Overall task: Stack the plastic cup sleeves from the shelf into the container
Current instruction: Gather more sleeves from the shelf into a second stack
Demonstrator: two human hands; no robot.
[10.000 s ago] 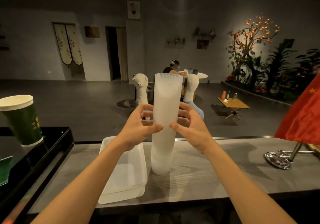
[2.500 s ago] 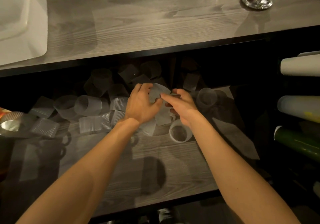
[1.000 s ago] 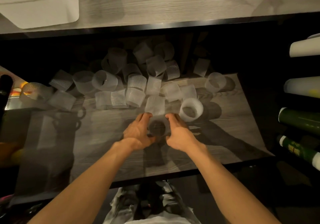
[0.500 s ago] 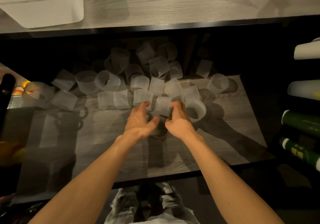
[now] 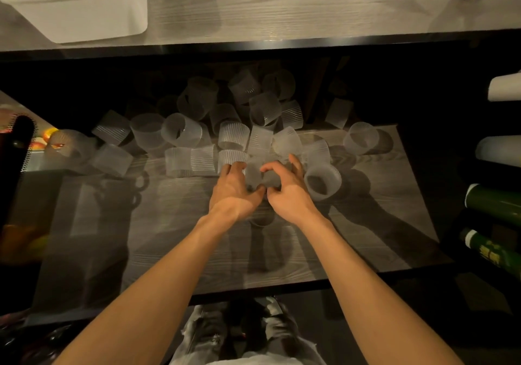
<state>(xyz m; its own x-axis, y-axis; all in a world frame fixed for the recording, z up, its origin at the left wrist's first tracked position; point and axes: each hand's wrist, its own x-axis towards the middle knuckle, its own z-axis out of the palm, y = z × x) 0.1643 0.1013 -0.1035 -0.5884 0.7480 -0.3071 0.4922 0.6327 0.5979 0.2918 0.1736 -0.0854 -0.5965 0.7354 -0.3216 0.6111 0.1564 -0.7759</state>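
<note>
Above the left end of the shelf point(image 5: 180, 240), the white container point(image 5: 84, 23) sits on the worktop point(image 5: 310, 6), well apart from the clear cup sleeves point(image 5: 181, 130) strewn across the shelf's back half. Over the shelf's middle the left hand point(image 5: 234, 188) reaches forward, fingers nearly straight, tips touching an upright ribbed sleeve point(image 5: 232, 156). Just right of it the right hand point(image 5: 287, 191) is half curled, fingers spread over the sleeves; whether it grips one cannot be told, and an open sleeve point(image 5: 322, 183) stands beside it.
</note>
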